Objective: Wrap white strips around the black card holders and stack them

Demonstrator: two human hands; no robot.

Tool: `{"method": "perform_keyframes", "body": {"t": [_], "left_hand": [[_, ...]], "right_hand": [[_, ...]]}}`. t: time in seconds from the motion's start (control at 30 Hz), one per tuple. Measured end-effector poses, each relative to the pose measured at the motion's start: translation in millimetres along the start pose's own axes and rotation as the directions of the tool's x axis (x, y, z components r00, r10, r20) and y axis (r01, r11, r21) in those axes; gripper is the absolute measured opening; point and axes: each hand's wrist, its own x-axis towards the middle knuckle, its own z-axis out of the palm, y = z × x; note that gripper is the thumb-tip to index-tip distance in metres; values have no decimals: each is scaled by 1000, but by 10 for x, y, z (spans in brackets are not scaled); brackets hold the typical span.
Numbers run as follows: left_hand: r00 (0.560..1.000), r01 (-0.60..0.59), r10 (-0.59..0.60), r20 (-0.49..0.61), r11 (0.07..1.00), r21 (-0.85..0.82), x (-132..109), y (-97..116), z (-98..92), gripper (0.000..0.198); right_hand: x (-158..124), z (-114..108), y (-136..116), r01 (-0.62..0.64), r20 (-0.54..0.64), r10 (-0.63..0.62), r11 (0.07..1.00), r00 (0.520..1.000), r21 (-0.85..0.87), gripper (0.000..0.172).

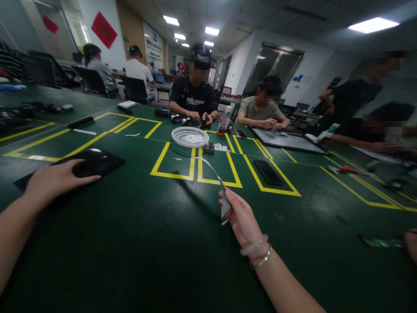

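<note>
At the left, my left hand (pixel 57 178) rests on a flat black sheet-like thing (pixel 106 161), possibly a pouch or pad. Its thumb is spread from the index finger and nothing shows gripped between them; the other fingers are partly hidden. Near the middle, my right hand (pixel 239 213) pinches a thin pale strip (pixel 224 204) between thumb and fingers, above the table. The strip's free end curves up and away to the left. Whether it is paper or plastic I cannot tell. Two bracelets circle the right wrist.
Yellow tape outlines mark the green table (pixel 156 243). A white round basket (pixel 190 137), a bottle (pixel 224 124) and a black phone (pixel 268 171) lie beyond my hands. Several people sit around. Another person's hand (pixel 411 243) shows at the right edge near a green board (pixel 382 241).
</note>
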Motion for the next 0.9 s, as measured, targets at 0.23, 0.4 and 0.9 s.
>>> {"method": "perform_keyframes", "body": {"t": [0.23,0.4,0.9], "left_hand": [[991,45,-49,127,998,37,314,1477,214,75],[935,-237,246,255,969,-67,206,2166,386,70],[726,-661,648,-231,750,28,107,2307,322,6]], "right_hand": [[-37,24,-38,20,5,-20,1000,1000,13,52],[-59,35,-54,36,21,-36,999,999,-2,50],[-323,124,123,812,790,-192,83,582,-578,24]]}}
